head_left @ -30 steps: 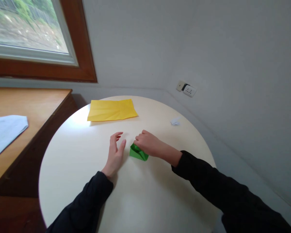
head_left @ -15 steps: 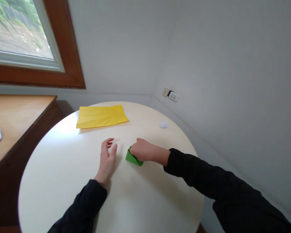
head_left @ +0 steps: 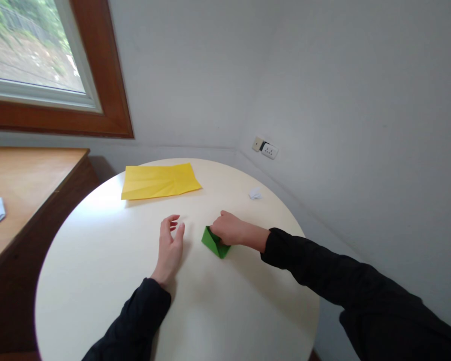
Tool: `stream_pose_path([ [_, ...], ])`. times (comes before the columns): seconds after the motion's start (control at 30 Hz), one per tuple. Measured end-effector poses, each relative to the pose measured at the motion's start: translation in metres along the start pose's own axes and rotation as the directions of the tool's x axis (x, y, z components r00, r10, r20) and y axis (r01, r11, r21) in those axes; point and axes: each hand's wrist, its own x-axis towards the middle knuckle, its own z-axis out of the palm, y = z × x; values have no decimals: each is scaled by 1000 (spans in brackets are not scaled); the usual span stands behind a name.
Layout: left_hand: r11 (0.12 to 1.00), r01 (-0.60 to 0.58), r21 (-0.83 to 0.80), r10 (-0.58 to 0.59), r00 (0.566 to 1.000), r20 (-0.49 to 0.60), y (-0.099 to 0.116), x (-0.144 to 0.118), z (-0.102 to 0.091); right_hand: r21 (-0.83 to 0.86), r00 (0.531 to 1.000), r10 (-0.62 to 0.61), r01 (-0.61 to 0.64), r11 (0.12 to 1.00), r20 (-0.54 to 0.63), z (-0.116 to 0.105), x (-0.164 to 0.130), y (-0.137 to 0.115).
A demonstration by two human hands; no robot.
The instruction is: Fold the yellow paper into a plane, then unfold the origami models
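Note:
A small green folded paper stands on the white round table, with an open pocket between its folds. My right hand reaches in from the right and is closed at the paper's far side. Some of its fingertips are hidden inside or behind the folds. To the left of the paper, my left hand rests its edge on the table. Its fingers are curved and apart from the thumb, holding nothing.
A creased yellow paper sheet lies along the table's far edge. A small crumpled white paper is at the far right. Beyond the table are a wooden desk on the left and a wall socket.
The green paper has turned slightly, and its pocket shows more openly. My right hand has shifted with it. My left hand keeps its pose; the view has moved a little.

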Motion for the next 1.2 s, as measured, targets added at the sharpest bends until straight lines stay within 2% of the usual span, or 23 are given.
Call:
stream_pose_path([
  [0.2,1000,7,6,-7,1000,0,-1,0,0,42,998,64,-65,997,26,7,-8,-7],
  [0.43,1000,18,15,-19,1000,24,-2,-1,1,81,993,102,-107,991,63,6,-18,-29],
  [0.57,999,31,16,-31,999,30,-2,-1,1,110,993,95,-103,989,74,6,-14,-24],
  [0.67,1000,21,17,-21,1000,15,-2,-1,1,221,977,160,-189,957,140,2,-11,2],
  [0.7,1000,18,20,-19,1000,12,-3,-1,1,270,968,187,-228,936,166,-1,-9,15],
  [0.8,999,24,25,-24,1000,6,-4,-1,1,305,953,264,-297,905,146,-10,-4,65],
  [0.9,999,34,20,-34,999,7,-4,-1,1,347,914,385,-404,846,124,-13,3,118],
  [1.0,999,42,8,-43,999,5,-4,-1,1,401,861,481,-503,766,163,-6,11,159],
  [1.1,999,49,9,-49,999,-1,-3,-1,1,442,812,537,-577,686,227,8,20,180],
  [1.2,998,56,7,-56,998,7,-3,-1,1,480,778,575,-617,624,251,21,27,186],
])
